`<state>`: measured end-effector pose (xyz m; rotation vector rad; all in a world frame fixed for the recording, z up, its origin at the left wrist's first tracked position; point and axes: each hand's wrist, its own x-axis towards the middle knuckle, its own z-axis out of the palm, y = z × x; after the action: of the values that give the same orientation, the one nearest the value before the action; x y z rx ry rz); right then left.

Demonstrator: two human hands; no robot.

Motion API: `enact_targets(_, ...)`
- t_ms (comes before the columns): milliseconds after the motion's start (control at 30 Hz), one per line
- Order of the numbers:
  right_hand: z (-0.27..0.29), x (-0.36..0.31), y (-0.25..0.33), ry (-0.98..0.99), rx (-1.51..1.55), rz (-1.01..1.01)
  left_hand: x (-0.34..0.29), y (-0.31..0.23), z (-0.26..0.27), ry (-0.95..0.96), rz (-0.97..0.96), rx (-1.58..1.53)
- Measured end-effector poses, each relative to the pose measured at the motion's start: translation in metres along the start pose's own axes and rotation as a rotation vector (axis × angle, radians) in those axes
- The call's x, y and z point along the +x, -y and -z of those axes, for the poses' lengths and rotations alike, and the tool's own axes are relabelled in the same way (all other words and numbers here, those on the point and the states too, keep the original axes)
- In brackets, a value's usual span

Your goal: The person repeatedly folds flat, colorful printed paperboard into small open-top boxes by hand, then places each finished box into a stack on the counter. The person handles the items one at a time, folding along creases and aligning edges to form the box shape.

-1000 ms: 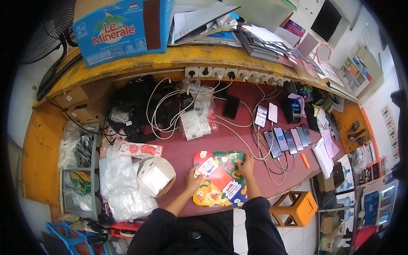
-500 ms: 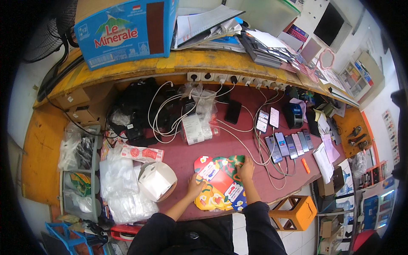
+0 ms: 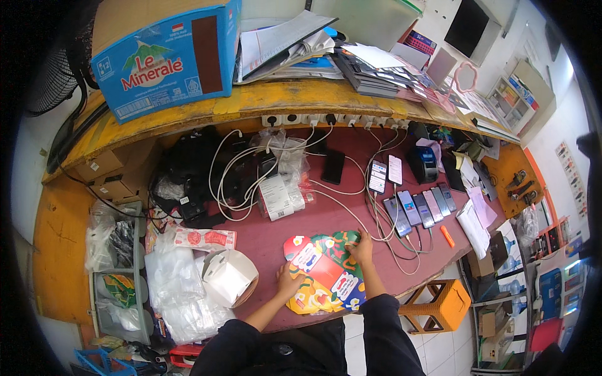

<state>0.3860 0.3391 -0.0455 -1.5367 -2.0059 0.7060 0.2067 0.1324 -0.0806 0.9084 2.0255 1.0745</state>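
A flat, brightly printed cardboard box blank (image 3: 324, 266) in yellow, red, green and blue lies at the front edge of the table, right before me. My left hand (image 3: 290, 281) grips its left edge, fingers bent against the card. At the upper right edge, my right hand (image 3: 361, 249) has its fingers closed round the green part. Some fingertips are hidden behind the card. To the left of my left hand sits a white paper box (image 3: 229, 276), open at the top.
Clear plastic bags (image 3: 179, 282) are piled at the left, beside a grey bin (image 3: 139, 294). White charging cables (image 3: 345, 210) cross the dark red table (image 3: 263, 250) toward several phones (image 3: 411, 207) at the right. An orange stool (image 3: 442, 304) stands below the right edge.
The whole view has shifted slightly, with the shelf and table sliding left in the picture. Both hands keep their hold on the box blank, which looks much the same.
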Motion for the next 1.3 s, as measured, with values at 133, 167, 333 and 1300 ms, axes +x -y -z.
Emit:
enact_targets(133, 0.001, 0.011, -0.007, 0.183, -0.205, -0.098, 0.001, 0.005, -0.002, 0.018, -0.001, -0.015)
enact_targets(167, 0.001, 0.013, -0.007, 0.197, -0.201, -0.087, 0.001, 0.007, -0.002, 0.011, -0.006, -0.012)
enact_targets(333, 0.019, 0.016, 0.016, 0.232, -0.155, -0.154, 0.001, 0.001, 0.003, 0.012, 0.022, -0.085)
enact_targets(1300, 0.122, -0.115, 0.063, -0.034, 0.198, 0.488, 0.001, -0.101, 0.039, -0.264, -0.455, -0.303)
